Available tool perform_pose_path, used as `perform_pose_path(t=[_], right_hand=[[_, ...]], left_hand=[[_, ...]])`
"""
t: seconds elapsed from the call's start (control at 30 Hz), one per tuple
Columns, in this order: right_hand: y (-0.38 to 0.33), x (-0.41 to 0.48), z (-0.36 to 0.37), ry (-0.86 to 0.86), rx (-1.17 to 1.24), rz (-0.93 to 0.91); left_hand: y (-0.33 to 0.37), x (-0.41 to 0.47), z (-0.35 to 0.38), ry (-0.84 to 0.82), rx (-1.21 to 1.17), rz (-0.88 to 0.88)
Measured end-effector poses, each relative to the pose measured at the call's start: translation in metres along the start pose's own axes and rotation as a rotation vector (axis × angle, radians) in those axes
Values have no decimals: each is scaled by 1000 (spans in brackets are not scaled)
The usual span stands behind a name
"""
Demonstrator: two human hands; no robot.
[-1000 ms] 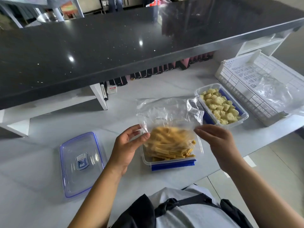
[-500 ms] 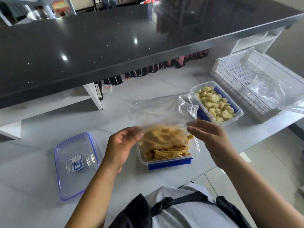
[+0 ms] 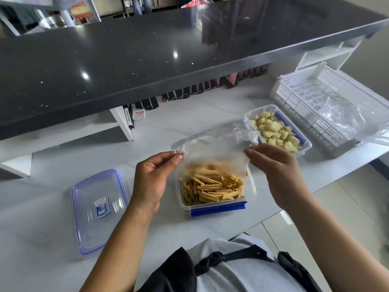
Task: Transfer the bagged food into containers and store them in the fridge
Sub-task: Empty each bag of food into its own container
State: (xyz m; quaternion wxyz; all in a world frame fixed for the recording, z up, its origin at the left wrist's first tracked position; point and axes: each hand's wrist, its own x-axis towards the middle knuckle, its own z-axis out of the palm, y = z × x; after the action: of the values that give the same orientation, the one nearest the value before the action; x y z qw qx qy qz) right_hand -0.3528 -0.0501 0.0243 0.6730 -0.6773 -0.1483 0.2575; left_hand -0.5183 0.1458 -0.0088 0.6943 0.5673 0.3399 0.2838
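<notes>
A clear plastic bag (image 3: 216,144) hangs upside down over a clear container with blue clips (image 3: 219,208). My left hand (image 3: 153,178) pinches the bag's left side and my right hand (image 3: 275,167) pinches its right side. Yellow-brown ridged sticks (image 3: 212,189) lie heaped in the container, and a few blurred ones are still in the bag's mouth just above. A second open container (image 3: 305,147) of pale yellow chunks stands behind and to the right. A clear lid with blue rim (image 3: 99,209) lies flat on the white counter to the left.
A white perforated basket (image 3: 301,98) with crumpled clear plastic (image 3: 345,121) in it sits at the right end of the counter. A black raised countertop (image 3: 147,51) overhangs the back, on white brackets (image 3: 124,125). Small dark packets (image 3: 189,92) line up beneath it. The counter's front edge is close to my body.
Both hands have raised the bag. More sticks have dropped out of it into the container, whose pile now shows uncovered below the bag.
</notes>
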Motion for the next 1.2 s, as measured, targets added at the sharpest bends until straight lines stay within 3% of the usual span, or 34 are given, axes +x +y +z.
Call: perform_pose_path(t=[0.13,0.23,0.37,0.83,1.2], right_hand=[[1,2,-2,-9,-37,-3],[10,1,-2,25,-69,49],[1,0,-7,71,2,-26],[-8,-7,-6,110,35,-59],[-22,-5,-10,35,41,-82]], left_hand=[[-9,2,-2,-77,122,-75],[-18,1,-2,-2,194,-121],[3,4,-2,-31,109,-2],[18,1,1,-95,77,-96],[38,-12,1,-57,33,7]])
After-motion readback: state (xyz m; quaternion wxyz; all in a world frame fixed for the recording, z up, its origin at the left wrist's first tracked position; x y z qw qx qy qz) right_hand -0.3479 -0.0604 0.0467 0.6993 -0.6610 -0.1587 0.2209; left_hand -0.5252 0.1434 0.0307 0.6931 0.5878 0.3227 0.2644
